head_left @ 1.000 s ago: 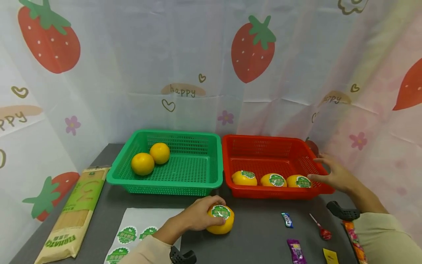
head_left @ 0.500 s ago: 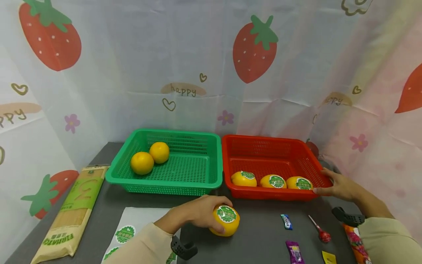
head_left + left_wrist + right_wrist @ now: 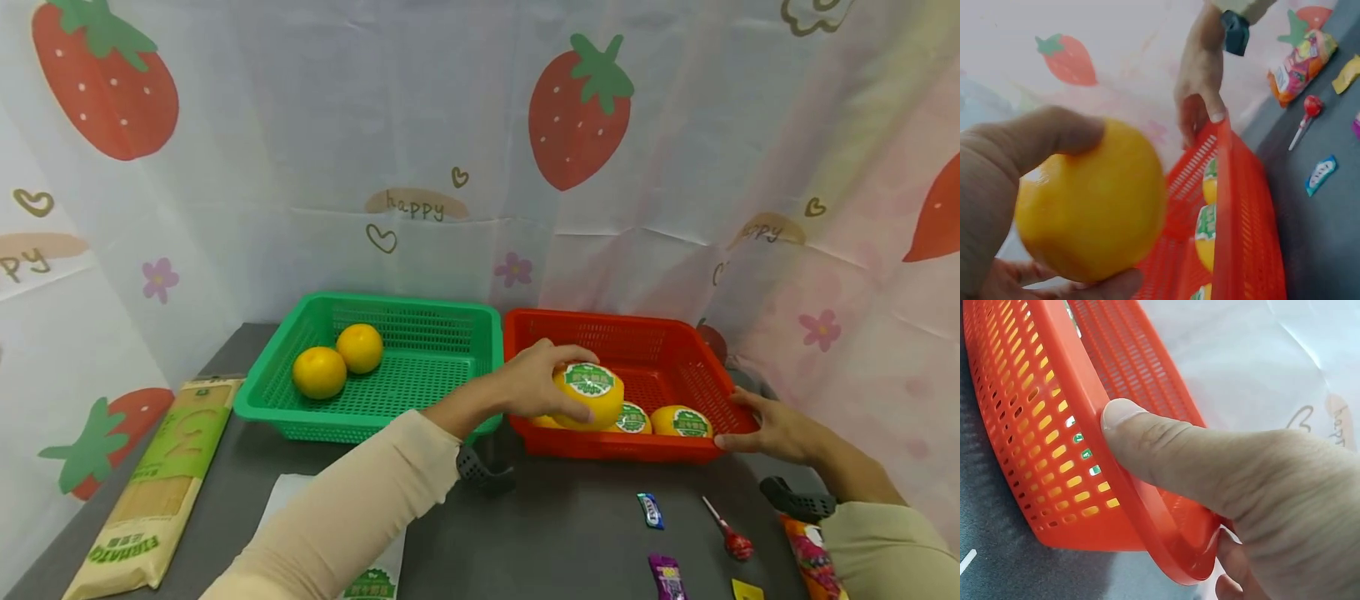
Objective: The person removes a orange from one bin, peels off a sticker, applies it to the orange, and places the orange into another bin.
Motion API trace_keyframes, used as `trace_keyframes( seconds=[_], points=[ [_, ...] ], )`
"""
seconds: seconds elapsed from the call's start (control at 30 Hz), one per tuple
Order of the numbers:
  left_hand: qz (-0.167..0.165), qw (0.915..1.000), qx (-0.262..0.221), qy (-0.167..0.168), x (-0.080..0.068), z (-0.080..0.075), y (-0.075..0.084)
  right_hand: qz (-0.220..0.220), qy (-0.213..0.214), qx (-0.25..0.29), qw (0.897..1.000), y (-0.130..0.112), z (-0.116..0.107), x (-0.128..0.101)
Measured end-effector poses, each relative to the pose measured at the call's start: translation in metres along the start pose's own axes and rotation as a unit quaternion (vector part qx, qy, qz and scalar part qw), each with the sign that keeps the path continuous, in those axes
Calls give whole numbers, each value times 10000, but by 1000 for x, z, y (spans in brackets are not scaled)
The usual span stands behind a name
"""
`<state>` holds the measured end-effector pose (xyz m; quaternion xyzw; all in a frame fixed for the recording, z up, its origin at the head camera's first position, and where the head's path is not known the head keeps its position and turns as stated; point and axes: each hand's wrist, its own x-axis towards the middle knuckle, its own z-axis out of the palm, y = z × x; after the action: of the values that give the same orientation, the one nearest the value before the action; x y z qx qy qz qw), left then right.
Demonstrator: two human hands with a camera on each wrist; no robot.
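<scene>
My left hand grips an orange with a green-and-white round sticker on top, above the front of the red basket. In the left wrist view the thumb lies over the fruit, with fingers curled beneath it. Several stickered oranges sit along the basket's front wall; the held one partly hides them. My right hand holds the red basket at its right front corner. Seen from the right wrist, the thumb presses on the rim while the other fingers are mostly hidden behind the corner.
Left of the red basket stands a green basket with two plain oranges. A noodle pack lies far left, and a sticker sheet is partly under the left sleeve. Small candies and a lollipop lie at front right.
My left hand has lifted the stickered orange off the table and carried it up and right over the red basket. My right hand moved onto that basket's corner and stays there.
</scene>
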<state>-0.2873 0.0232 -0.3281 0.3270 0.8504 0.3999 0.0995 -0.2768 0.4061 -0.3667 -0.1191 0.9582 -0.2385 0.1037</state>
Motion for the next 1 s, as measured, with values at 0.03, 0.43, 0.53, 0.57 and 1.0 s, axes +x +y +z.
trace_keyframes(
  seconds=[0.03,0.43,0.53,0.57,1.0],
  points=[
    [-77,9999,-88,114,11,2,1,-30,22,-23,10000,0,0,0],
    [-1646,9756,-1055,997,111,66,0,123,-151,31,9998,-1,5,-8],
    [-1513,9808,-425,1152,121,80,1,121,-176,33,9998,0,3,-10],
    [-1470,9816,-220,1197,124,83,1,113,-175,50,9998,0,3,-10],
    [-1463,9806,307,1268,146,102,-5,-64,-87,20,9999,-2,-3,0]
  ],
)
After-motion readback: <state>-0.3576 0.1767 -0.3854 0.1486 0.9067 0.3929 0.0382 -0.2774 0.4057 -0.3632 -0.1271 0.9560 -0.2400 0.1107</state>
